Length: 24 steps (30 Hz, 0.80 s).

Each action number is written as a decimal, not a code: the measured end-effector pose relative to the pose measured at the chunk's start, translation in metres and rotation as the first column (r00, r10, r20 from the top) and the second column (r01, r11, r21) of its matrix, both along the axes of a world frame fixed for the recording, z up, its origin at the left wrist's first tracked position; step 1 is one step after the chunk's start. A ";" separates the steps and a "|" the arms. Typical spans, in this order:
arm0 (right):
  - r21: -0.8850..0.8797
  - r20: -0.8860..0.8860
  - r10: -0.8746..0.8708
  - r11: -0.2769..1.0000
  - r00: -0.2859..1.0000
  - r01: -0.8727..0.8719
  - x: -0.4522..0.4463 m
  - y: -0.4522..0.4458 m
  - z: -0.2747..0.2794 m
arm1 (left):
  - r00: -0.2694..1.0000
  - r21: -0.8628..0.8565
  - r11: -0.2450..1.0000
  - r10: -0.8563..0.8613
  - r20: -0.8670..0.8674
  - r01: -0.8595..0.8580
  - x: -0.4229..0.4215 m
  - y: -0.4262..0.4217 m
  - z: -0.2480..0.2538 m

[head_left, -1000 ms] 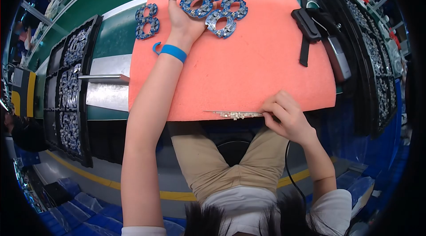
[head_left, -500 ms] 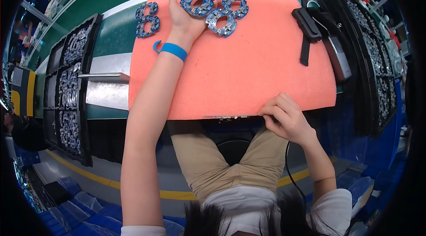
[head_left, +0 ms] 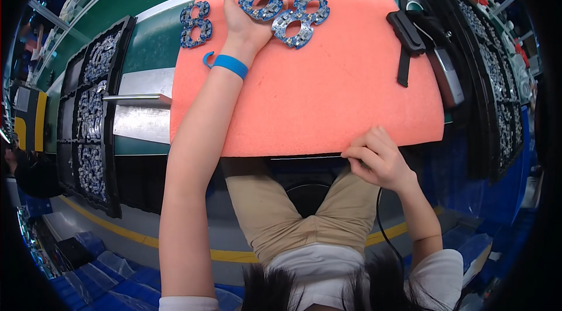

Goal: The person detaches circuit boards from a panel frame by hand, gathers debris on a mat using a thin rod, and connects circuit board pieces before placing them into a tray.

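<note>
My left hand is at the far side of the pink foam mat, gripping a panel of blue circuit boards. Its boards are figure-eight shaped with round holes, and they partly cover my fingers. A separate blue figure-eight board lies on the mat left of that hand. At the mat's near edge, my right hand is closed in a pinch on the right end of a thin circuit board strip, seen edge-on as a pale line. A blue wrist strap circles my left wrist.
Black trays of boards stand at the left, and more black trays at the right. A black clamp-like device with a strap lies on the mat's right side. A metal plate projects beside the mat's left edge.
The strip in my right hand has turned, so the small components seen along it before no longer show. My right hand dipped slightly; my left hand and its panel stayed nearly still.
</note>
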State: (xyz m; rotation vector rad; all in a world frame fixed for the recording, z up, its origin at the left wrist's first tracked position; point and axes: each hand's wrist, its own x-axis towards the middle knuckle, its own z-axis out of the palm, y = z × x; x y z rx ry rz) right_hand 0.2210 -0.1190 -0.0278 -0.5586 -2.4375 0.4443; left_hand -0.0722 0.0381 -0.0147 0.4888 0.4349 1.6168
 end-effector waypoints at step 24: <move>0.208 -0.182 -0.132 0.963 0.974 0.169 -0.067 0.113 0.113 | 0.970 0.048 0.969 -0.241 -0.042 0.242 0.007 -0.023 0.033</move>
